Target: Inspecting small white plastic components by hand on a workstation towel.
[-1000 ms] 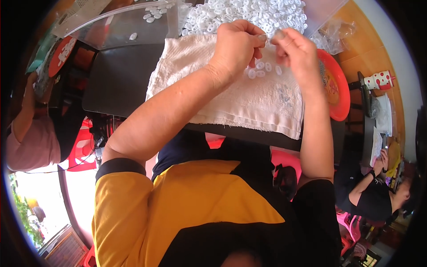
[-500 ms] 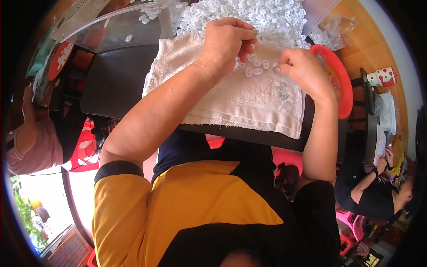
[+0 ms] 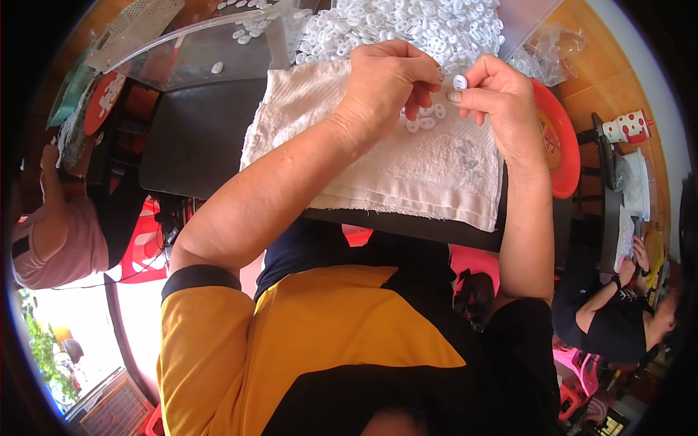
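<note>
Here, I see both hands raised just above the white towel (image 3: 392,163), which is folded thick and nubbly over the near edge of the dark table (image 3: 193,138), likely so the small parts neither roll nor scatter. My right hand (image 3: 498,98) pinches one small white plastic ring (image 3: 459,82) between thumb and forefinger, its grip narrow and closed on the piece, held up where it is easy to see. My left hand (image 3: 385,83) curls beside it, fingertips drawn together; I cannot tell whether it holds anything. A few loose rings (image 3: 425,120) lie on the towel under the hands, and a big heap of rings (image 3: 407,25), glossy and oval, sits just beyond. An orange plate (image 3: 563,138) rests at the right.
</note>
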Demonstrator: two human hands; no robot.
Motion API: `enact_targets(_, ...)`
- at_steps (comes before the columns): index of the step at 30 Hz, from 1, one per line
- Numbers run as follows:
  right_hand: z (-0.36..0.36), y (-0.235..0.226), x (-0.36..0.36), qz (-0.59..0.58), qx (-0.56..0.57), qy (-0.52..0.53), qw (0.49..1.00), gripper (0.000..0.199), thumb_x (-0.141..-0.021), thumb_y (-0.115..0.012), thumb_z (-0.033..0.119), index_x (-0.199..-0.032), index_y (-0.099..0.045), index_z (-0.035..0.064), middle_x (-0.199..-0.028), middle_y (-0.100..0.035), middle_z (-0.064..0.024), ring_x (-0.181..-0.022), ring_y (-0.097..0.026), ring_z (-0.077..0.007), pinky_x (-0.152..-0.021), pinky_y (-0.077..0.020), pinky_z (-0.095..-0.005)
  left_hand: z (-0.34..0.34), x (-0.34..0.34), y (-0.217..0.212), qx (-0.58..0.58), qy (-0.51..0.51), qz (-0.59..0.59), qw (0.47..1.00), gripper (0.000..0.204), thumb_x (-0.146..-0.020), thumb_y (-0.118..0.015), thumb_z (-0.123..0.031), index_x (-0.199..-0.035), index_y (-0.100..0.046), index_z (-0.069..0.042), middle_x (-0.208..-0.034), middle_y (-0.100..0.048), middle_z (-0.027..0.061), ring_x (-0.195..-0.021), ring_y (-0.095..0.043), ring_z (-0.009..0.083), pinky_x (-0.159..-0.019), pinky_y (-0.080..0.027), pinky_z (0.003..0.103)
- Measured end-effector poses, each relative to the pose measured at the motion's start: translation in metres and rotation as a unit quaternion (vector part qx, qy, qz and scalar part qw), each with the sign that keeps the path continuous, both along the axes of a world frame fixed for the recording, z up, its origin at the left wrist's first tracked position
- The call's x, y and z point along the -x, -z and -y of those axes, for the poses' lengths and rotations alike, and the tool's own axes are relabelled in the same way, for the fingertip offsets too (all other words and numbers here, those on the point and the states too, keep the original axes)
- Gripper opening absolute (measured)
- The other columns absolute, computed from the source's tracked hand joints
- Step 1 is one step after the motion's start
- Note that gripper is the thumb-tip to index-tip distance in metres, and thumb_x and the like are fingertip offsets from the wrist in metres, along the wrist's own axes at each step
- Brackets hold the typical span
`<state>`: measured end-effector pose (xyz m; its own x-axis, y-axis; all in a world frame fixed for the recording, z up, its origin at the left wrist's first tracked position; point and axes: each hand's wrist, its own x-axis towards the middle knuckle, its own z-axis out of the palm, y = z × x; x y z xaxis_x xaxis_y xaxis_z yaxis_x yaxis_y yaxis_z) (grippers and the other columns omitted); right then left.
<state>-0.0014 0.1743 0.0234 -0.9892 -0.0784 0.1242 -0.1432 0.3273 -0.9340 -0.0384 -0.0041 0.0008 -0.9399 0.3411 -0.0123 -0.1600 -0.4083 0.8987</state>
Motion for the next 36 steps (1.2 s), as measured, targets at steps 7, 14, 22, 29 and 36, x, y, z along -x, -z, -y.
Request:
enact_targets(7,0.007,-0.004,-0.004,0.003,-0.044,-0.005,0.999,0.008,-0.082,-0.064,0.008,-0.085,-0.058,0.0038,-0.075,-0.059,-0.0019,-0.064,-0.055,-0.0071,-0.051,-0.0355,-0.0199,0.0,0.001,0.002,-0.005,-0.009,-0.004,1.0,0.006,-0.07,-0.065,0.002,-0.072,-0.06,0.004,-0.062,-0.06,0.0098,-0.046,-0.054,0.0137,-0.037,-0.04,0.026)
enact_targets(14,-0.007,-0.006,0.0,0.033,0.029,-0.015,0.999,0.01,-0.087,-0.061,0.011,-0.091,-0.06,0.002,-0.081,-0.064,-0.0059,-0.067,-0.058,-0.0112,-0.053,-0.0379,-0.0211,0.001,0.001,0.001,0.013,-0.001,-0.012,1.0,0.008,-0.078,-0.066,-0.002,-0.081,-0.062,0.004,-0.068,-0.063,0.0107,-0.049,-0.056,0.0133,-0.04,-0.039,0.026)
enact_targets(22,-0.009,-0.005,0.0,0.015,0.138,-0.007,0.99,0.01,-0.087,-0.061,0.008,-0.093,-0.059,0.0003,-0.083,-0.064,-0.0081,-0.067,-0.059,-0.0149,-0.056,-0.0399,-0.0227,0.001,-0.002,0.001,0.014,0.009,-0.032,0.999,0.008,-0.079,-0.066,-0.003,-0.082,-0.063,0.003,-0.068,-0.063,0.0098,-0.05,-0.056,0.0123,-0.04,-0.039,0.026)
enact_targets(29,0.004,-0.004,-0.001,-0.021,0.143,0.008,0.99,0.014,-0.088,-0.06,0.006,-0.101,-0.058,-0.0008,-0.083,-0.063,-0.0075,-0.073,-0.06,-0.0142,-0.059,-0.0406,-0.0222,0.001,-0.005,-0.002,0.011,-0.009,-0.039,0.999,0.008,-0.079,-0.066,-0.004,-0.082,-0.063,0.003,-0.068,-0.063,0.0098,-0.05,-0.056,0.0117,-0.04,-0.039,0.025)
enact_targets(36,0.012,-0.003,-0.003,-0.05,0.103,0.017,0.993,0.014,-0.088,-0.06,0.005,-0.101,-0.059,-0.0014,-0.084,-0.064,-0.0069,-0.074,-0.06,-0.0134,-0.059,-0.0416,-0.0226,0.001,-0.006,-0.004,0.002,-0.024,-0.035,0.999,0.006,-0.075,-0.065,-0.001,-0.077,-0.061,0.003,-0.066,-0.062,0.0094,-0.048,-0.055,0.0114,-0.039,-0.04,0.024)
